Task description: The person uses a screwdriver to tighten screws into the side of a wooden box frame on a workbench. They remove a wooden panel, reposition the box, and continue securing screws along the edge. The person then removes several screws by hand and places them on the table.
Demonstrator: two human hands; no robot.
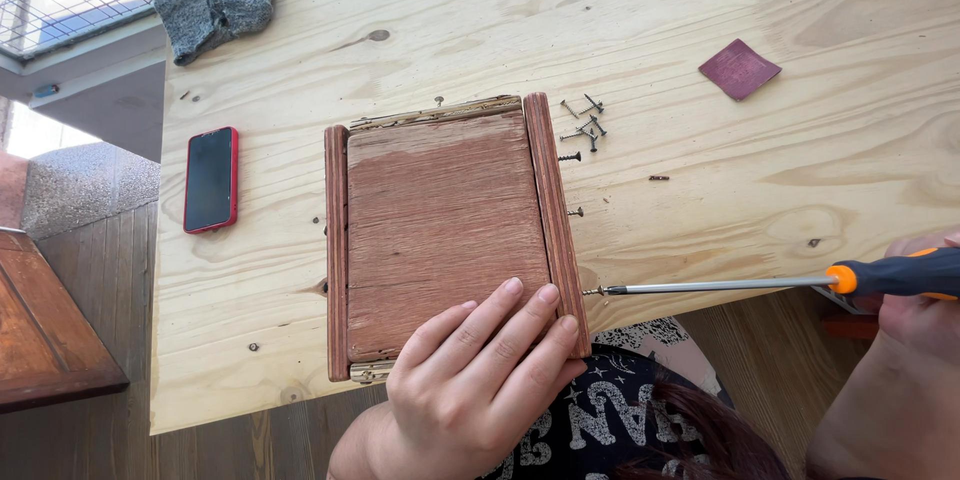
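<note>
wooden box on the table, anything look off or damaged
The reddish-brown wooden box looks rough at its ends: the far top edge and the near bottom corner show pale, splintered wood. Small dark screws lie scattered loose on the pale plywood table beside it.

Left hand (480, 380) steadies box (445, 240); right hand (925, 315) grips screwdriver (760, 285)
</note>
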